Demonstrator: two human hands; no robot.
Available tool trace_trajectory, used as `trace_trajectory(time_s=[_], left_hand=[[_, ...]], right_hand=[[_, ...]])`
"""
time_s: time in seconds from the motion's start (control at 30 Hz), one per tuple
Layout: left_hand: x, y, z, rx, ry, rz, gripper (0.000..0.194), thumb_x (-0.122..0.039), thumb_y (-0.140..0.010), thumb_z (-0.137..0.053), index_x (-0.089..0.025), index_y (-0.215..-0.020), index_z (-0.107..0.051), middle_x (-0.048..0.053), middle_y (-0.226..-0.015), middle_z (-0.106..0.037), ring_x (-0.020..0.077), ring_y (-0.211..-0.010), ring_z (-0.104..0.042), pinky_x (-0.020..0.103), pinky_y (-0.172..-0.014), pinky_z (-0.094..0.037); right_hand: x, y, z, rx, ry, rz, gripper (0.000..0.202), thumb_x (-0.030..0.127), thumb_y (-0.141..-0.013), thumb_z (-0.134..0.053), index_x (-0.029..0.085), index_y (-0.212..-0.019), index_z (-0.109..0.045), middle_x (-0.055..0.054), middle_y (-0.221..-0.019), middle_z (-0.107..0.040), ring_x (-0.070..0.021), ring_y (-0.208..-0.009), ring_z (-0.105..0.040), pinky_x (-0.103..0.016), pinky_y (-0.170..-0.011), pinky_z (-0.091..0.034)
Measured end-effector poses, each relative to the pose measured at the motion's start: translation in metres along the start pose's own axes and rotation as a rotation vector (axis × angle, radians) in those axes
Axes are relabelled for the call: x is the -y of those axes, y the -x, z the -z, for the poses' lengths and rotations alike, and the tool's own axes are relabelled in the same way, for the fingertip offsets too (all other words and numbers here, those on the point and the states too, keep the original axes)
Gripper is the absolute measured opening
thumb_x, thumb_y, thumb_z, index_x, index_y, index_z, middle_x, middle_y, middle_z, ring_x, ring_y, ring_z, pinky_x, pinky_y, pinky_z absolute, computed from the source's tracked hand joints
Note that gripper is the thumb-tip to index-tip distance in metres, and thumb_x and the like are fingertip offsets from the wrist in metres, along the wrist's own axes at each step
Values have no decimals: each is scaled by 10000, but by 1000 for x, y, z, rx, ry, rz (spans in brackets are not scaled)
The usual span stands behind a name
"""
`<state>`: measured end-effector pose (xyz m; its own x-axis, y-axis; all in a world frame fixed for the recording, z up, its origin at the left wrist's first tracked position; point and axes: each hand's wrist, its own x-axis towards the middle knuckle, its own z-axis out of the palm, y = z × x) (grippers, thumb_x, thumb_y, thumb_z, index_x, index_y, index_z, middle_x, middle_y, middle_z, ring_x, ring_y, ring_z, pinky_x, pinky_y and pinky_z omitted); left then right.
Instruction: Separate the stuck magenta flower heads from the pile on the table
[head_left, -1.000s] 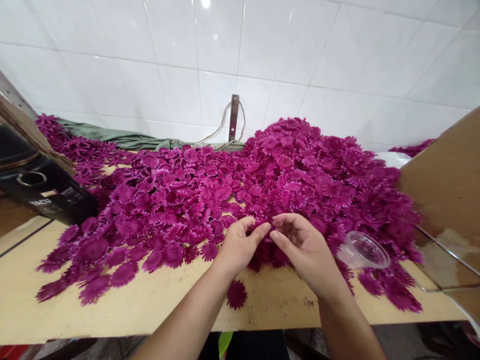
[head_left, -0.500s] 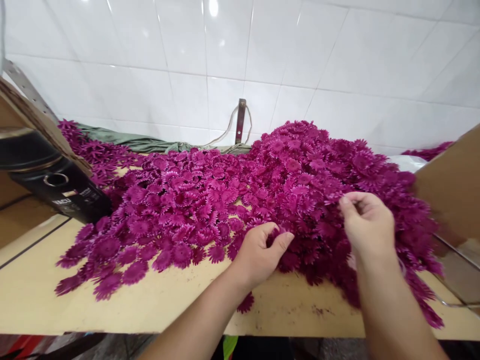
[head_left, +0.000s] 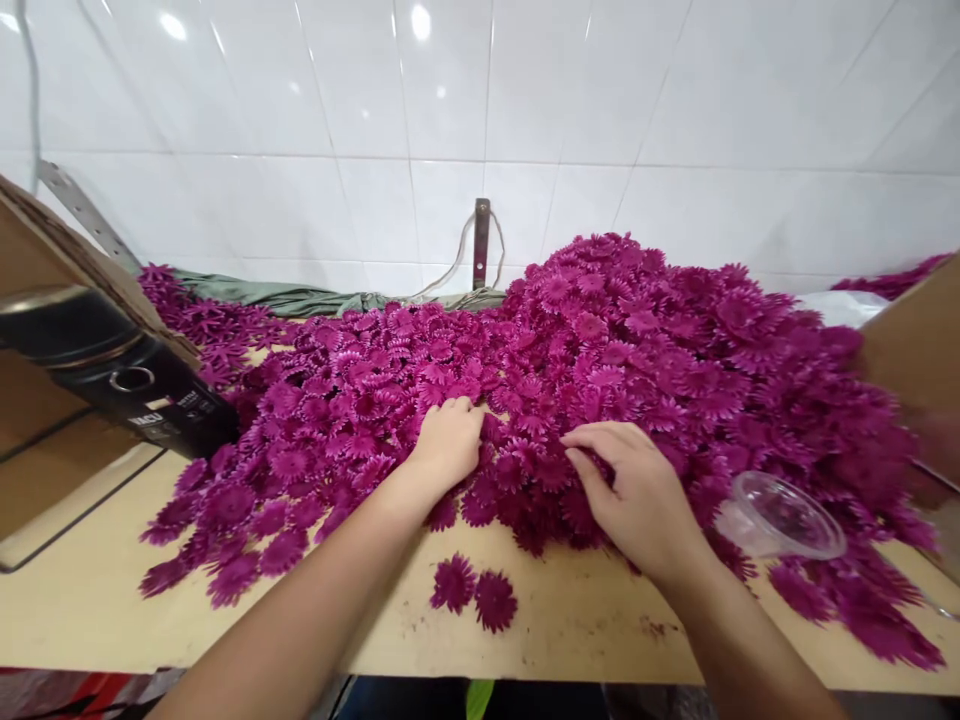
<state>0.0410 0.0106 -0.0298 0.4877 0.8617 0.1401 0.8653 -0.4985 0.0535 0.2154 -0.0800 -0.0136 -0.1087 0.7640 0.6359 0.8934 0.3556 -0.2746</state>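
Observation:
Magenta flower heads [head_left: 600, 350] lie heaped over the table [head_left: 405, 620], highest right of centre. My left hand [head_left: 450, 440] rests palm down on the flowers near the middle, its fingers bent into them; what they touch is hidden. My right hand [head_left: 630, 480] is at the front of the heap, thumb and forefinger nearly meeting, close to the flowers; anything between the tips is too small to make out. Two loose flower heads [head_left: 495, 600] lie side by side near the table's front. A clear plastic tub [head_left: 787, 515] sits tilted among flowers to the right.
A black cylindrical bottle [head_left: 150, 385] leans by a cardboard box [head_left: 45, 410] at the left. Another cardboard box [head_left: 919, 370] stands at the right. Green cloth [head_left: 285, 295] runs along the tiled wall, beneath a metal bracket [head_left: 481, 243].
My left hand has moved left and farther into the flowers. My right hand has moved left and slightly nearer, uncovering the clear tub. A second loose flower head now shows at the front.

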Motion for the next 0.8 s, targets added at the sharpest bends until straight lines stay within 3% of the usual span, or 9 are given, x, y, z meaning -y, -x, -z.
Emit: trace_trajectory(time_s=[0.07,0.17,0.27,0.4,0.5,0.63,0.8], left_hand=[[9,-1,-8,11,-31,-4,244,-144,-756,-485,-133,-942,-642,127,-961,-626,259,-932,-554,374,-802,-411],[14,-4,-16,-13,-43,-14,222,-176,-793,-457,-153,-893,-655,113,-932,-635,251,-937,-553,365,-790,-395],[16,-5,-17,-31,-42,1,240,-206,-822,-434,-166,-891,-660,97,-916,-644,242,-912,-565,353,-752,-394],[21,-2,-16,-26,-30,7,259,-216,-834,-421,-177,-921,-662,82,-904,-653,235,-895,-574,343,-722,-398],[25,-1,-17,-31,-25,17,283,-181,-791,-470,-170,-1022,-634,100,-945,-639,247,-908,-567,346,-729,-399],[29,-5,-20,-54,8,24,256,-198,-803,-461,-197,-970,-656,90,-921,-638,240,-905,-564,341,-744,-400],[33,-6,-13,-120,71,67,283,-226,-857,-382,-169,-892,-658,81,-919,-646,225,-892,-574,328,-767,-418]], right_hand=[[11,-12,-12,108,-5,18,186,175,-839,-444,163,-849,-629,-67,-868,-662,-197,-845,-564,-344,-809,-440],[25,-39,-34,390,138,7,246,162,-856,-398,126,-944,-626,-102,-986,-647,-220,-952,-542,-343,-856,-417],[33,-62,-61,599,252,-36,245,170,-827,-454,90,-985,-623,-149,-1008,-643,-263,-972,-548,-360,-820,-432],[33,-75,-89,648,265,-93,255,80,-761,-503,51,-980,-631,-221,-1027,-627,-301,-967,-565,-377,-765,-450],[25,-78,-92,669,223,-134,240,60,-724,-533,77,-931,-653,-205,-977,-649,-295,-936,-589,-370,-777,-445],[7,-85,-76,645,104,-205,175,97,-706,-566,125,-850,-662,-145,-925,-674,-256,-899,-604,-339,-805,-433],[-13,-86,-50,562,-139,-331,108,149,-713,-574,151,-803,-633,-50,-831,-691,-155,-764,-622,-231,-714,-461]])
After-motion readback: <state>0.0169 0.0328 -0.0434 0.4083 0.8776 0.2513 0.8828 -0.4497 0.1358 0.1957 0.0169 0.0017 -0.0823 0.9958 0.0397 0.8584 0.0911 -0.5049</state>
